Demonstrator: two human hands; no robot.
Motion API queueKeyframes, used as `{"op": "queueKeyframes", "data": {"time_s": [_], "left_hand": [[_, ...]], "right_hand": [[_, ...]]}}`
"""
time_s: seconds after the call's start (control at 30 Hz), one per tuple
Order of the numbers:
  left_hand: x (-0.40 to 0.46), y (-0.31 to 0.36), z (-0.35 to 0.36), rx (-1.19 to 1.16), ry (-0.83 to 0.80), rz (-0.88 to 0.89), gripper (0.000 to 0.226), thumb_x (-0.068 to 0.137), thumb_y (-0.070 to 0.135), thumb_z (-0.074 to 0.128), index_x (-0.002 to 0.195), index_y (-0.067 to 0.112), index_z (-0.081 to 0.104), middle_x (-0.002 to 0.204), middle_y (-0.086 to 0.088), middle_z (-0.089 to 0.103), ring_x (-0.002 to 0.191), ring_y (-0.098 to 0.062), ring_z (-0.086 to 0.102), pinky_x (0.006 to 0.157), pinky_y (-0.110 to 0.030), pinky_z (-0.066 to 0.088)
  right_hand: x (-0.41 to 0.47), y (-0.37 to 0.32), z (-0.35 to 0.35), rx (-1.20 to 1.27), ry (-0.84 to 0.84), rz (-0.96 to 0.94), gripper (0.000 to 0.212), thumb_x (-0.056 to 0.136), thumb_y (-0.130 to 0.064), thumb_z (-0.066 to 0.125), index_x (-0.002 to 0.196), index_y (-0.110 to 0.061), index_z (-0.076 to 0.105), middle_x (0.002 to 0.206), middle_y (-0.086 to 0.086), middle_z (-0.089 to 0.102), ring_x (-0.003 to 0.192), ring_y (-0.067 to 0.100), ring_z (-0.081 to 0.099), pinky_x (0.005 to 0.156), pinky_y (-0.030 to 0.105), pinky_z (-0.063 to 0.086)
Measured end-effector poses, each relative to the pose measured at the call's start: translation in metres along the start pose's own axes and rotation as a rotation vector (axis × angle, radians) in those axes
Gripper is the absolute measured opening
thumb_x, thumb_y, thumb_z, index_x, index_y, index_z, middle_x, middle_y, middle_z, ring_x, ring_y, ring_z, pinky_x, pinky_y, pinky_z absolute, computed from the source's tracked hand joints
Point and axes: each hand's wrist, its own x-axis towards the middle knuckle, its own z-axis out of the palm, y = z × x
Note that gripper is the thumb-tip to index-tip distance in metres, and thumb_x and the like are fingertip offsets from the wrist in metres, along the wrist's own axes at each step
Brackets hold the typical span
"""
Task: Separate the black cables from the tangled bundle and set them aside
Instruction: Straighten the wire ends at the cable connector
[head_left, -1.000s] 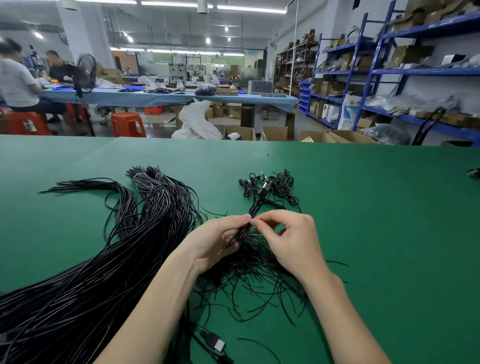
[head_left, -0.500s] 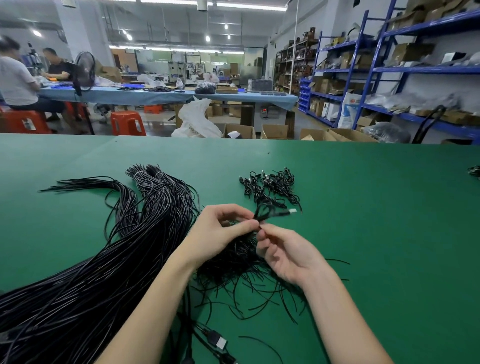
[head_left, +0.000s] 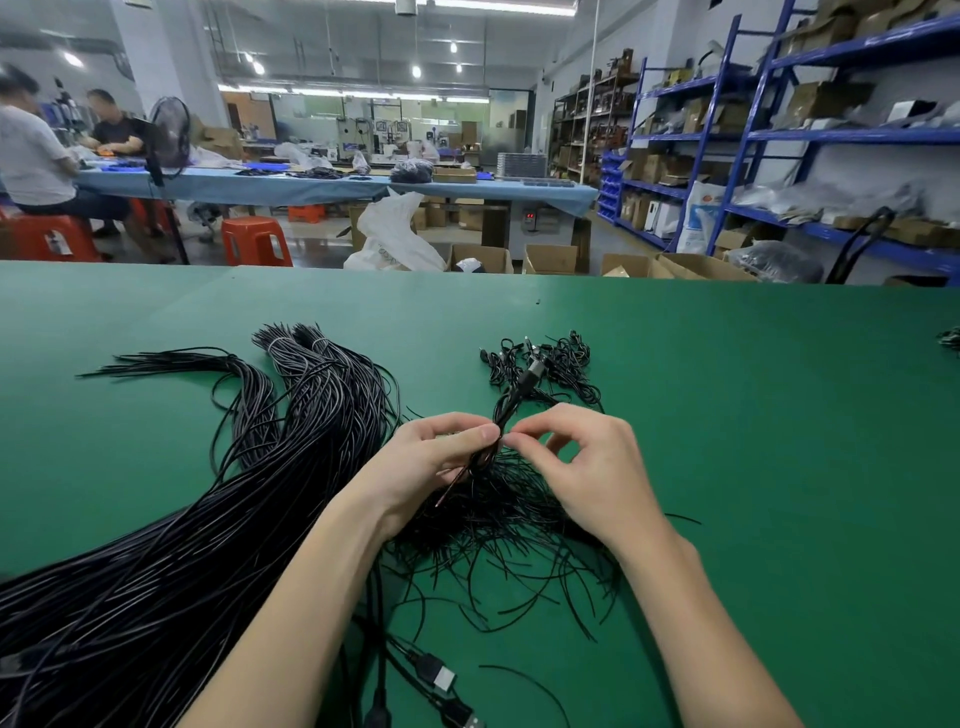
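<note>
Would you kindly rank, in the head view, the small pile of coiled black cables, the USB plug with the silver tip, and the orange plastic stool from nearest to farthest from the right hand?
From the right hand:
1. Small pile of coiled black cables, just beyond the fingers on the green table.
2. USB plug with the silver tip, near the table's front edge, toward the left.
3. Orange plastic stool, on the floor past the table, far left.

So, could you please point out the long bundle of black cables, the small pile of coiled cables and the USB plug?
long cable bundle (head_left: 311, 415): head view, on its middle strands.
small coiled pile (head_left: 563, 358): head view, on the coils.
USB plug (head_left: 441, 678): head view, on its metal end.
</note>
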Motion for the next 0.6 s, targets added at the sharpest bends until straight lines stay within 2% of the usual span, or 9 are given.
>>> {"op": "queueKeyframes", "data": {"time_s": [0.1,0.17,0.27,0.33,0.4,0.43,0.47,0.53,0.6], "left_hand": [[-0.001,0.001,0.000,0.005,-0.010,0.063,0.023,0.068,0.033,0.083,0.088,0.024,0.080,0.091,0.000,0.075,0.080,-0.007,0.065,0.071,-0.017,0.049],[-0.001,0.001,-0.001,0.080,0.006,0.158,0.022,0.068,0.031,0.084,0.088,0.024,0.080,0.090,-0.002,0.075,0.081,-0.007,0.066,0.074,-0.015,0.050],[-0.002,-0.001,0.002,0.194,0.027,0.287,0.018,0.071,0.025,0.083,0.088,0.023,0.080,0.088,-0.003,0.076,0.082,-0.010,0.067,0.079,-0.017,0.052],[-0.002,-0.001,0.004,0.219,0.016,0.355,0.016,0.072,0.024,0.083,0.088,0.024,0.081,0.087,-0.001,0.076,0.084,-0.010,0.068,0.082,-0.020,0.053],[-0.001,0.001,0.004,0.231,0.024,0.387,0.016,0.072,0.026,0.083,0.088,0.023,0.081,0.086,-0.002,0.076,0.082,-0.010,0.068,0.081,-0.020,0.053],[-0.001,0.003,0.004,0.223,0.046,0.371,0.017,0.072,0.028,0.082,0.088,0.022,0.081,0.086,-0.004,0.077,0.081,-0.010,0.068,0.080,-0.019,0.052],[-0.001,0.004,0.003,0.202,0.077,0.329,0.020,0.072,0.031,0.082,0.089,0.021,0.081,0.088,-0.006,0.077,0.081,-0.010,0.067,0.079,-0.018,0.051],[-0.001,0.006,0.002,0.133,0.110,0.182,0.030,0.070,0.038,0.082,0.093,0.019,0.080,0.091,-0.008,0.077,0.080,-0.010,0.065,0.076,-0.020,0.048],[-0.002,0.005,0.002,0.090,0.083,0.045,0.037,0.070,0.043,0.079,0.096,0.017,0.080,0.092,-0.002,0.076,0.078,-0.007,0.064,0.076,-0.025,0.044]], "right_hand": [[0.000,-0.002,0.007,0.196,-0.013,0.167,0.009,0.089,-0.035,0.077,0.080,-0.033,0.076,0.076,-0.020,0.071,0.065,0.006,0.061,0.061,0.015,0.046],[0.000,-0.005,0.012,0.514,-0.069,0.392,0.013,0.091,-0.020,0.076,0.079,-0.023,0.078,0.069,-0.010,0.069,0.061,0.007,0.058,0.051,0.017,0.043],[0.000,-0.009,0.012,0.890,-0.144,0.745,0.024,0.090,-0.005,0.069,0.070,-0.017,0.078,0.069,0.001,0.064,0.056,0.007,0.055,0.043,0.015,0.039],[0.001,-0.008,0.013,1.246,-0.232,1.001,0.016,0.078,-0.001,0.069,0.069,-0.010,0.078,0.067,0.004,0.060,0.051,0.007,0.051,0.036,0.013,0.034],[0.000,-0.011,0.015,1.530,-0.277,1.113,0.005,0.071,-0.004,0.072,0.072,-0.006,0.077,0.067,0.003,0.057,0.050,0.006,0.049,0.032,0.011,0.031],[0.000,-0.012,0.017,1.523,-0.276,1.088,0.003,0.073,-0.007,0.075,0.076,-0.007,0.076,0.068,0.001,0.058,0.050,0.006,0.049,0.032,0.011,0.032],[0.000,-0.014,0.018,1.386,-0.254,1.011,0.002,0.079,-0.012,0.077,0.080,-0.010,0.076,0.071,0.000,0.062,0.051,0.006,0.051,0.034,0.012,0.034],[0.002,-0.011,0.016,0.911,-0.145,0.741,0.006,0.087,-0.023,0.079,0.092,-0.020,0.076,0.082,-0.003,0.073,0.057,0.008,0.059,0.043,0.016,0.042],[0.003,-0.007,0.010,0.529,-0.107,0.438,0.008,0.087,-0.031,0.080,0.095,-0.030,0.077,0.090,-0.006,0.077,0.065,0.009,0.064,0.052,0.019,0.047]]}}
